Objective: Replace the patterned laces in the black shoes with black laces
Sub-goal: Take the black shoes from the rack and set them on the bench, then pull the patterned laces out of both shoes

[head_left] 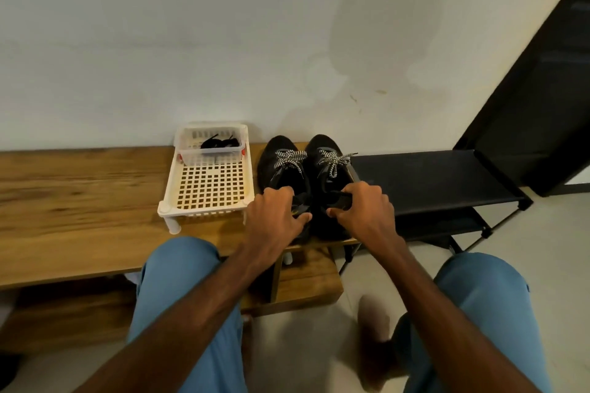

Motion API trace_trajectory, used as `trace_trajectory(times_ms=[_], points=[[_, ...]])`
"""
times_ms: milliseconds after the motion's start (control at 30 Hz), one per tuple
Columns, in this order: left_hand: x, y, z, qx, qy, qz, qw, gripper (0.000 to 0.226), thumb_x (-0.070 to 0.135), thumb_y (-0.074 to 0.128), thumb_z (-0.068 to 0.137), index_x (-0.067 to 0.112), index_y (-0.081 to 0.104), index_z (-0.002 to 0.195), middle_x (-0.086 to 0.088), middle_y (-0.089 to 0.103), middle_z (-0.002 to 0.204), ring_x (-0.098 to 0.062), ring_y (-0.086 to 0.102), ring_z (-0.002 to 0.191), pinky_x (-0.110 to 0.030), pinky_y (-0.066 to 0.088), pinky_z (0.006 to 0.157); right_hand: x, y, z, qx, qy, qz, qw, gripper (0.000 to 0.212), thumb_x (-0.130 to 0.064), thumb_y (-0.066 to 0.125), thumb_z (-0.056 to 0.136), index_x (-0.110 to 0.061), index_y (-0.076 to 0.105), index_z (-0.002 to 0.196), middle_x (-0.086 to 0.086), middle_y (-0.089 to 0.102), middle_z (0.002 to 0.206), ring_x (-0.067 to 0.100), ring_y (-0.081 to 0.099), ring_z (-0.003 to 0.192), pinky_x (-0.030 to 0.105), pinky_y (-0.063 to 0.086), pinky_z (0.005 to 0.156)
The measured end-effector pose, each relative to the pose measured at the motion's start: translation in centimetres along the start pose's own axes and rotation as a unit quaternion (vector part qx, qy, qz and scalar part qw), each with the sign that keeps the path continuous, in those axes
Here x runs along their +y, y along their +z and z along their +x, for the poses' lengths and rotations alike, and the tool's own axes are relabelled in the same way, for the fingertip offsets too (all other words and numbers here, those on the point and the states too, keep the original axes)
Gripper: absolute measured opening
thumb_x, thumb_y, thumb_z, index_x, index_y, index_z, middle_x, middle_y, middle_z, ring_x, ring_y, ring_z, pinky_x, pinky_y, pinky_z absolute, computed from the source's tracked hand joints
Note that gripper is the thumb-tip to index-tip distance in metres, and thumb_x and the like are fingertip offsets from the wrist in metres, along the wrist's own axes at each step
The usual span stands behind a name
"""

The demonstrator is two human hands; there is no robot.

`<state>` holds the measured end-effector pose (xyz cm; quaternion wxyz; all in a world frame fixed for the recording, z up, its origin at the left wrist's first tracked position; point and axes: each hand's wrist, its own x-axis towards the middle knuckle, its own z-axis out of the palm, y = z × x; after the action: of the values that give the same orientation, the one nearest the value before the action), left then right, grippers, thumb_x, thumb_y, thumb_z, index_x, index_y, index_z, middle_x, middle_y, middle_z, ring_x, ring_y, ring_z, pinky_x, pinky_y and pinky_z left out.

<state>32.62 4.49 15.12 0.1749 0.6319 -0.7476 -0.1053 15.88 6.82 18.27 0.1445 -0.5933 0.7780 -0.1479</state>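
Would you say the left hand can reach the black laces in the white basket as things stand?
Probably yes, once it lets go: the left hand grips the heel of the left shoe, but the open-topped white basket holding the black laces stands beside that shoe, uncovered.

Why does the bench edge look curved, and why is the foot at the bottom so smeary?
Head view: the wide-angle lens bows the wooden bench edge; same head view, the foot is smeared by blur, while the left shoe and right shoe look fairly crisp; the light is dim and warm, with a darker patch on the wall.
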Motion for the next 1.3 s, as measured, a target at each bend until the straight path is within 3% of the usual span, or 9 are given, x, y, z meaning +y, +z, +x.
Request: trace_trajectory(times_ms=[167, 333, 467, 533, 667, 833, 967, 1133, 1300], points=[[0.6, 0.3, 0.4, 0.011, 0.021, 0.024, 0.999, 0.059, 0.068, 0.066, 0.085, 0.022, 0.058, 0.120, -0.003, 0.064, 0.108, -0.022, 0.064, 0.097, -0.035, 0.055, 0.076, 1.2, -0.5, 0.2, 0.021, -0.026, -0.024, 0.999, 0.037, -0.039, 0.082, 0.085, -0.024, 0.069, 0.115, -0.001, 0.072, 0.106, 0.021, 0.069, 0.100, 0.039, 0.058, 0.085], [1.2, -0.4, 0.8, 0.050, -0.006, 0.021, 0.999, 0.063, 0.078, 0.046, 0.089, 0.020, 0.060, 0.110, 0.001, 0.066, 0.095, -0.019, 0.065, 0.088, -0.032, 0.048, 0.072, 2.3, -0.7, 1.8, -0.008, -0.058, -0.005, 0.998, 0.037, -0.043, 0.080, 0.085, -0.025, 0.068, 0.115, -0.003, 0.070, 0.102, 0.018, 0.069, 0.097, 0.037, 0.059, 0.083], [3.2, -1.7, 2.5, 0.153, 0.027, -0.009, 0.988, 0.046, 0.061, 0.046, 0.100, 0.020, 0.064, 0.095, 0.005, 0.063, 0.081, -0.011, 0.057, 0.071, -0.027, 0.040, 0.065, 3.4, -3.0, 4.2, -0.076, -0.097, 0.067, 0.990, 0.042, -0.059, 0.066, 0.088, -0.023, 0.073, 0.108, -0.008, 0.072, 0.096, 0.003, 0.066, 0.086, 0.021, 0.052, 0.069], [4.5, -1.6, 4.6, 0.179, 0.065, -0.036, 0.981, 0.032, 0.048, 0.053, 0.101, 0.020, 0.066, 0.094, 0.006, 0.063, 0.080, -0.009, 0.056, 0.070, -0.026, 0.045, 0.063, 3.9, -4.6, 6.0, -0.067, -0.099, 0.100, 0.988, 0.041, -0.060, 0.061, 0.091, -0.025, 0.076, 0.108, -0.006, 0.075, 0.097, 0.004, 0.069, 0.085, 0.027, 0.058, 0.072], [6.7, -0.2, 10.4, 0.105, 0.103, -0.053, 0.988, 0.012, 0.024, 0.064, 0.094, 0.014, 0.067, 0.099, 0.000, 0.068, 0.089, -0.015, 0.062, 0.082, -0.032, 0.056, 0.070, 4.7, -6.0, 10.3, 0.003, -0.057, 0.111, 0.992, 0.016, -0.039, 0.079, 0.087, -0.023, 0.075, 0.089, -0.001, 0.077, 0.085, 0.010, 0.072, 0.070, 0.038, 0.064, 0.073], [8.0, 0.6, 15.1, -0.032, 0.132, -0.029, 0.990, 0.014, 0.012, 0.068, 0.084, 0.012, 0.072, 0.096, -0.006, 0.070, 0.093, -0.025, 0.067, 0.085, -0.043, 0.059, 0.078, 4.1, -6.1, 14.7, -0.042, -0.056, 0.144, 0.987, 0.036, -0.026, 0.088, 0.079, -0.019, 0.067, 0.107, 0.001, 0.077, 0.089, 0.014, 0.075, 0.075, 0.031, 0.063, 0.067], [6.3, 2.1, 16.3, -0.029, 0.158, -0.090, 0.983, 0.012, 0.010, 0.066, 0.087, 0.015, 0.074, 0.095, -0.002, 0.072, 0.090, -0.018, 0.068, 0.080, -0.040, 0.061, 0.077, 3.9, -4.8, 15.6, -0.058, -0.127, 0.154, 0.978, 0.014, -0.020, 0.082, 0.085, -0.021, 0.077, 0.097, 0.001, 0.078, 0.088, 0.013, 0.076, 0.072, 0.030, 0.064, 0.066], [4.2, 2.8, 15.4, -0.032, 0.203, -0.144, 0.968, 0.019, 0.011, 0.065, 0.088, 0.016, 0.076, 0.103, 0.002, 0.073, 0.093, -0.010, 0.069, 0.082, -0.032, 0.062, 0.076, 4.7, -4.0, 15.8, -0.035, -0.152, 0.139, 0.978, 0.010, -0.018, 0.081, 0.086, -0.022, 0.081, 0.095, -0.006, 0.077, 0.085, 0.007, 0.075, 0.075, 0.033, 0.064, 0.073], [4.4, 3.4, 15.6, -0.006, 0.209, -0.153, 0.966, 0.010, 0.014, 0.070, 0.090, 0.016, 0.075, 0.098, 0.004, 0.072, 0.092, -0.007, 0.067, 0.081, -0.032, 0.061, 0.076, 4.6, -4.5, 15.5, -0.006, -0.169, 0.121, 0.978, 0.005, -0.022, 0.079, 0.088, -0.026, 0.079, 0.091, -0.016, 0.073, 0.079, -0.011, 0.066, 0.071, 0.003, 0.048, 0.065]])
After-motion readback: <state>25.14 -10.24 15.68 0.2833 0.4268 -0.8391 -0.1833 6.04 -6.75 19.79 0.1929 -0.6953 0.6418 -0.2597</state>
